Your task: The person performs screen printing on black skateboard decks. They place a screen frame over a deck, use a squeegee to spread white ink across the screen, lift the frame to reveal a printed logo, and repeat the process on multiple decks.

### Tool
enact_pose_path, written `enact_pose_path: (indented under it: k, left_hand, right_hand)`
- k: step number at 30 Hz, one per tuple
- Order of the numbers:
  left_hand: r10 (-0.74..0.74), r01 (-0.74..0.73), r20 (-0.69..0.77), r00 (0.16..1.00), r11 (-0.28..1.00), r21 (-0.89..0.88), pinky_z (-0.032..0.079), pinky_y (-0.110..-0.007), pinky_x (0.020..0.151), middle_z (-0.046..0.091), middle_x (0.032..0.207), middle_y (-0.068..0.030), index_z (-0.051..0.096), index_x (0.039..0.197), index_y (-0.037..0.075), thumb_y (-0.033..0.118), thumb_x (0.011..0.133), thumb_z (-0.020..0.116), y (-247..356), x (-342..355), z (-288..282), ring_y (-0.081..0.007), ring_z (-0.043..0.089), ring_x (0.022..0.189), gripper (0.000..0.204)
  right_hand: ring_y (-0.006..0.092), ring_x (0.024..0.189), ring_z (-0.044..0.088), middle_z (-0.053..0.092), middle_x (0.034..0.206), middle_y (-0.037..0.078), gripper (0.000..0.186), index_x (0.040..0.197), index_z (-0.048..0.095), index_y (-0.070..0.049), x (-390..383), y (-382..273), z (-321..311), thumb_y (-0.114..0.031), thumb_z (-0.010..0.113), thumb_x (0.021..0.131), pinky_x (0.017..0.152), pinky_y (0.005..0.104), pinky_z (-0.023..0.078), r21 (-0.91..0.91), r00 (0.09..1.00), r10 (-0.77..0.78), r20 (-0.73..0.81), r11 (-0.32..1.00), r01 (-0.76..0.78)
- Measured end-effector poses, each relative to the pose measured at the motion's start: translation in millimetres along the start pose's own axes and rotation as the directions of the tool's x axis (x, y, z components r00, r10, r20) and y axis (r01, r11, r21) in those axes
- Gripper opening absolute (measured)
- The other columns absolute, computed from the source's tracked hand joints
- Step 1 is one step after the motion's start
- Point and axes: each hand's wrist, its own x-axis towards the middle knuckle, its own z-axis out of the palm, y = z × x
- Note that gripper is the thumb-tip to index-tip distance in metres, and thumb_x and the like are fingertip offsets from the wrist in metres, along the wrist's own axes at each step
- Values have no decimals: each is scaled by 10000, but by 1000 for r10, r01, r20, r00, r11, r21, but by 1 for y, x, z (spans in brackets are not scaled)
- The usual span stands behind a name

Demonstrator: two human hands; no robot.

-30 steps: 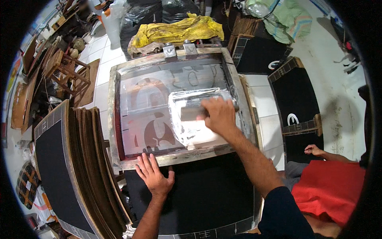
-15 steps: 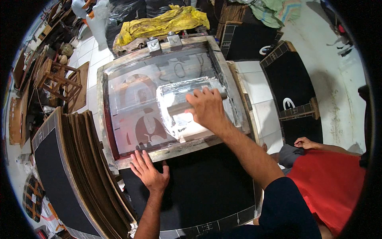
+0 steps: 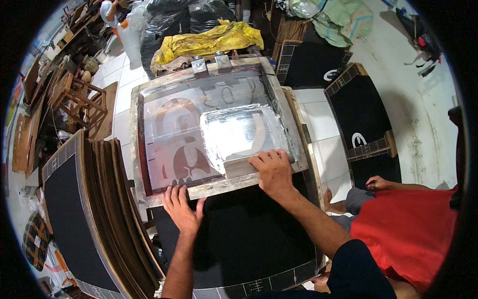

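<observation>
A wooden-framed printing screen [image 3: 224, 188] lies in front of me, with dark stencil shapes on its pale mesh. My right hand [image 3: 273, 174] is closed round a squeegee [image 3: 240, 168], which rests on the mesh close to the near right part of the frame. Wet white ink [image 3: 206, 137] edges a shiny patch on the mesh beyond the squeegee. My left hand [image 3: 181, 210] lies with spread fingers on the near left rail of the frame, holding nothing. Below the screen, a black board [image 3: 254, 234] with a line-marked border reaches toward me.
A stack of black-faced boards [image 3: 102, 199] stands at my left. More black boards with white prints [image 3: 361, 107] lean at the right. A person in red [image 3: 398, 229] sits close on my right. Metal hinge clamps [image 3: 222, 61] and a yellow cloth [image 3: 214, 42] are at the far side.
My right hand has pulled the squeegee toward me, from the middle of the mesh to near the frame's near rail. My left hand stays on the rail.
</observation>
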Motion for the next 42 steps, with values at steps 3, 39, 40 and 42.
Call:
enact_pose_path:
  k: [3, 39, 40, 42]
  left_hand:
    - [25, -9, 171, 985, 995, -96, 386, -537, 1061, 619, 1147, -145, 649, 1212, 55, 446, 735, 918, -18, 21, -16, -358, 563, 1158, 672]
    - [76, -44, 130, 989, 970, -238, 399, -435, 845, 625, 928, -85, 744, 1030, 49, 368, 600, 999, -23, 38, -39, -286, 560, 912, 593]
    - [79, -49, 126, 989, 971, -232, 399, -436, 844, 624, 925, -85, 744, 1027, 48, 373, 602, 1000, -23, 38, -38, -285, 560, 911, 593]
    - [75, -45, 126, 989, 973, -227, 400, -439, 845, 622, 923, -87, 735, 1017, 48, 392, 601, 996, -23, 38, -37, -294, 561, 913, 600]
  right_hand:
    - [265, 972, 655, 684, 969, 56, 209, 1059, 724, -112, -8, -4, -3, -15, 703, 875, 997, 486, 438, 49, 999, 18, -51, 999, -15]
    - [305, 1018, 662, 711, 990, 94, 265, 1045, 743, -128, 62, 18, -8, -120, 835, 796, 929, 469, 477, 61, 984, 36, 172, 997, -47]
    - [297, 1029, 663, 716, 1007, 86, 286, 1056, 746, -126, 37, 11, -20, -93, 834, 786, 942, 466, 474, 81, 980, 42, 196, 995, -59]
    - [277, 992, 647, 712, 1007, 71, 281, 1055, 752, -101, 0, -4, -34, -7, 772, 791, 898, 469, 465, 141, 989, 46, 137, 988, -65]
